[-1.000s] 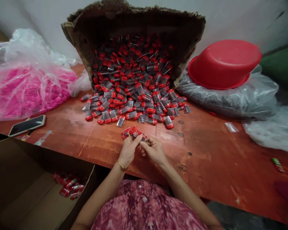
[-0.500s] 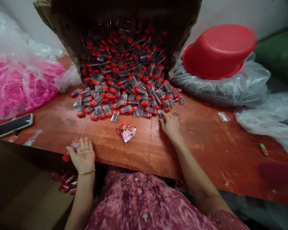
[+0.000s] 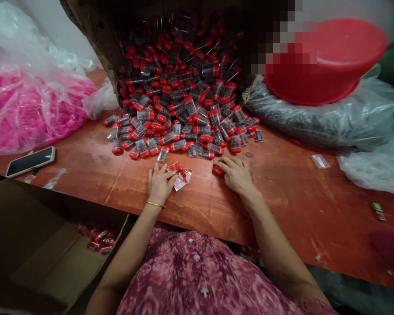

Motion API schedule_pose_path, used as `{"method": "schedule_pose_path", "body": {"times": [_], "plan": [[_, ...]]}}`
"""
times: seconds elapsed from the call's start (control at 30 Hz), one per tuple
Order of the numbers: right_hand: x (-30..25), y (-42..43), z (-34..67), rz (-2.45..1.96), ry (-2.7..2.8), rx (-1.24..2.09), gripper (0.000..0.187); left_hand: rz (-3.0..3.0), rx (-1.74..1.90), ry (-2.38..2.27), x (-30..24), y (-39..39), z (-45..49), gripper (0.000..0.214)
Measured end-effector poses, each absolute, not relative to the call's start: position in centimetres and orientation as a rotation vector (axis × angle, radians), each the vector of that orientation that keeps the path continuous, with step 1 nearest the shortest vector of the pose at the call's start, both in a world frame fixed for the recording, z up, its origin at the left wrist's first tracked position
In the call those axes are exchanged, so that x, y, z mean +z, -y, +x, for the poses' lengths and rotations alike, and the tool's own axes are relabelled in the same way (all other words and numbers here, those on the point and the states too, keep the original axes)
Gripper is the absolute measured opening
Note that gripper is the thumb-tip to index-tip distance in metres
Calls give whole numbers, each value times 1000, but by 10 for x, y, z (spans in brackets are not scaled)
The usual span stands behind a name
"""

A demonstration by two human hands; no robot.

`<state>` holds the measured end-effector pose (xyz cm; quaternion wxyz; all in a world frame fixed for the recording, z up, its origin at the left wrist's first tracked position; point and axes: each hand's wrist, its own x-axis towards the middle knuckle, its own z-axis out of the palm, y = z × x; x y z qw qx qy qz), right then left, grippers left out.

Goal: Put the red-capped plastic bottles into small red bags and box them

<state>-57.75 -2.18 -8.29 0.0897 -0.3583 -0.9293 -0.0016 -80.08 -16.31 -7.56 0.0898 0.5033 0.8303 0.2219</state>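
Observation:
A heap of small clear tubes with red caps (image 3: pixel 184 118) spills from a tipped cardboard box (image 3: pixel 95 48) onto the reddish wooden table (image 3: pixel 282 197). A small stack of red and white printed packets (image 3: pixel 182 175) lies in front of the heap. My left hand (image 3: pixel 159 183) rests on the table with its thumb and fingers closing on the left edge of the packets. My right hand (image 3: pixel 236 175) lies just right of them, fingers curled over one red-capped tube (image 3: pixel 217 170) at the heap's front edge.
A bag of pink pieces (image 3: pixel 29 109) and a phone (image 3: pixel 29 161) lie at the left. An open carton (image 3: pixel 36 245) holding several filled red packets stands below the table's left edge. A red basin (image 3: pixel 335 61) sits on a bag of dark pieces (image 3: pixel 315 122) at the right.
My left hand came back from over the carton to the packets on the table. My right hand drew a tube from the heap toward me. One second ago both hands held the packets together.

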Motion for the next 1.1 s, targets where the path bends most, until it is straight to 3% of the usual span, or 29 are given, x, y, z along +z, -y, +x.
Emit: {"method": "schedule_pose_path", "body": {"times": [0.1,0.17,0.3,0.4,0.6,0.77,0.87,1.1], "plan": [[-86,33,-581,-1105,2689,158,24,1481,755,-2499,-84,165,-800,22],[-88,47,-589,-1174,2479,465,15,1446,858,-2523,-88,167,-797,21],[-85,81,-623,-1133,1755,1232,31,1445,1007,-2584,-82,169,-787,20],[-75,101,-652,-1002,1422,1539,36,1527,1044,-2618,-68,170,-777,21],[-69,109,-675,-1131,1159,1528,32,1466,1209,-2463,-50,172,-765,22],[-69,107,-667,-1149,1095,1552,33,680,1570,-1884,-55,168,-762,45],[-65,109,-663,-1119,1104,1646,33,506,1538,-1615,-55,164,-762,37],[-66,108,-660,-1083,1133,1751,33,569,1597,-1650,-61,162,-760,29]]}}
